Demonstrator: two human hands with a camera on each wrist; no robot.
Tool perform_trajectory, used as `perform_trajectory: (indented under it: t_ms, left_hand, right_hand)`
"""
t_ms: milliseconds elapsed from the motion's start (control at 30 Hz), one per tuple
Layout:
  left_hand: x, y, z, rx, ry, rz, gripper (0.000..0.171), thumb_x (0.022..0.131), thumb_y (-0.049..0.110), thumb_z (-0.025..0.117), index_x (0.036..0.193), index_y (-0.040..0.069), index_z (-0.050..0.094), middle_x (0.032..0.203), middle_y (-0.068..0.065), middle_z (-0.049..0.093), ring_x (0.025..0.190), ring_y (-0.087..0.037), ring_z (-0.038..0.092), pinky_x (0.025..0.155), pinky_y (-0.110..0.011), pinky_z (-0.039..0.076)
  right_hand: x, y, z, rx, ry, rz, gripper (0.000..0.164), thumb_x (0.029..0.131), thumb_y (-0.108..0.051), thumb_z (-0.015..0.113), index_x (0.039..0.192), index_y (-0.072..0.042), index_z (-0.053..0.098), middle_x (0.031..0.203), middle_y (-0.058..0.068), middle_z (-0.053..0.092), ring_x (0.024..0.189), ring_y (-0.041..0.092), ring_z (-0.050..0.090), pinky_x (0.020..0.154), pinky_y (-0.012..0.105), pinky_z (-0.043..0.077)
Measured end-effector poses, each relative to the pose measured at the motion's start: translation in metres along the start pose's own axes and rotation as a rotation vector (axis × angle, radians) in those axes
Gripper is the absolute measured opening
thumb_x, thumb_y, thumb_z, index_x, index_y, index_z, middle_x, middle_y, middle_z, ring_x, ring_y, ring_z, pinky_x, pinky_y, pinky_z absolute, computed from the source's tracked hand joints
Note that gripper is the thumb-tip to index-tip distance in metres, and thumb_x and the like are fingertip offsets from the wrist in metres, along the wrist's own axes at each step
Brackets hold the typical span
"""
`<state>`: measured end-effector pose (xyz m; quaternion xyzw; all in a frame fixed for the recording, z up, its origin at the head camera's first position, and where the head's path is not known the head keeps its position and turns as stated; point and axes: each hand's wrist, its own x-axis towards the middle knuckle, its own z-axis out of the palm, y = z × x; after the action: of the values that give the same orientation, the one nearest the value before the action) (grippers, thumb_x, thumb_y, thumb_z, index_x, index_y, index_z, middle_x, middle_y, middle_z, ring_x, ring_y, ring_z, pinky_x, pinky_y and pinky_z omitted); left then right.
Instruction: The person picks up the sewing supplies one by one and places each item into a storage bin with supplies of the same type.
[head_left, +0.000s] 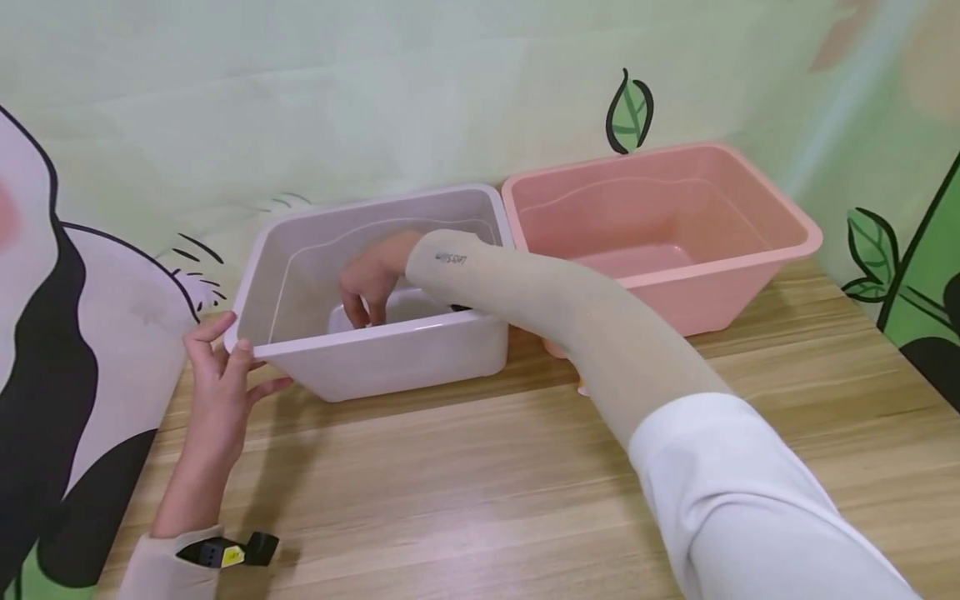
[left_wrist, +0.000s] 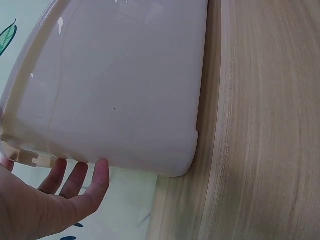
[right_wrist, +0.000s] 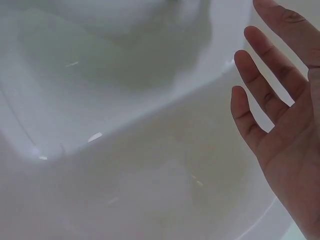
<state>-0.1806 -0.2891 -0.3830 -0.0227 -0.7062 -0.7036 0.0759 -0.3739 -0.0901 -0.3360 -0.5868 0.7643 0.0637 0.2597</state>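
A pale grey-white plastic tub (head_left: pixel 390 358) stands on the wooden table. My left hand (head_left: pixel 217 392) grips its near left corner at the rim, and in the left wrist view the fingertips (left_wrist: pixel 101 167) lie against the outer wall. My right hand (head_left: pixel 371 279) reaches down inside this tub, fingers pointing at the floor of it. In the right wrist view the right hand (right_wrist: pixel 287 110) has loosely bent, spread fingers with nothing between them. The tub's smooth inner floor (right_wrist: pixel 125 100) fills most of that view.
A pink tub (head_left: pixel 697 292) stands just right of the pale one, their rims close together. A small orange-and-white thing (head_left: pixel 582 387) peeks out beside my right sleeve (head_left: pixel 600 308). Behind the wooden table (head_left: pixel 450 483) hangs a printed green backdrop (head_left: pixel 300 100).
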Motion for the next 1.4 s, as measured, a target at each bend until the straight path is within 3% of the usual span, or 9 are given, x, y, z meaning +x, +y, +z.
perform_trajectory:
  t_ms: [433, 700, 933, 1167, 1400]
  left_hand:
    - [-0.001, 0.003, 0.001, 0.005, -0.007, -0.001, 0.043, 0.108, 0.024, 0.049, 0.140, 0.025, 0.022, 0.150, -0.006, 0.033, 0.103, -0.016, 0.059, 0.071, -0.031, 0.063]
    - [-0.001, 0.004, -0.001, -0.007, -0.008, 0.007, 0.044, 0.107, 0.024, 0.050, 0.141, 0.025, 0.022, 0.149, -0.007, 0.034, 0.103, -0.016, 0.059, 0.072, -0.032, 0.063]
    - [0.003, 0.004, 0.000, -0.032, 0.007, 0.001, 0.043, 0.108, 0.022, 0.049, 0.140, 0.024, 0.022, 0.146, -0.005, 0.035, 0.103, -0.015, 0.060, 0.071, -0.032, 0.064]
    - [0.007, 0.002, 0.003, -0.056, 0.006, 0.000, 0.044, 0.107, 0.023, 0.050, 0.141, 0.024, 0.022, 0.144, -0.003, 0.037, 0.104, -0.015, 0.061, 0.070, -0.032, 0.064]
    - [0.011, 0.001, 0.006, -0.058, -0.021, 0.021, 0.043, 0.107, 0.023, 0.050, 0.140, 0.024, 0.022, 0.143, -0.003, 0.037, 0.102, -0.015, 0.061, 0.071, -0.031, 0.063]
  right_hand:
    - [-0.010, 0.002, -0.001, 0.038, -0.023, 0.062, 0.026, 0.092, -0.027, 0.077, 0.117, -0.020, 0.077, 0.114, -0.003, 0.073, 0.109, 0.012, 0.060, 0.101, 0.028, 0.046]
    - [-0.021, -0.002, -0.014, 0.115, 0.052, 0.031, 0.023, 0.092, -0.018, 0.075, 0.115, -0.016, 0.078, 0.111, 0.003, 0.073, 0.103, 0.013, 0.061, 0.095, 0.025, 0.047]
    - [-0.045, -0.001, -0.035, 0.189, 0.154, -0.019, 0.023, 0.095, -0.014, 0.069, 0.117, -0.007, 0.075, 0.114, 0.007, 0.073, 0.104, 0.015, 0.062, 0.098, 0.024, 0.048]
    - [-0.084, -0.006, -0.047, 0.147, 0.308, 0.008, 0.021, 0.100, -0.026, 0.063, 0.115, -0.017, 0.075, 0.111, -0.005, 0.072, 0.104, 0.007, 0.062, 0.096, 0.023, 0.048]
    - [-0.122, -0.010, -0.056, 0.109, 0.421, 0.041, 0.022, 0.102, -0.029, 0.061, 0.117, -0.019, 0.074, 0.111, -0.009, 0.072, 0.102, 0.005, 0.063, 0.095, 0.023, 0.048]
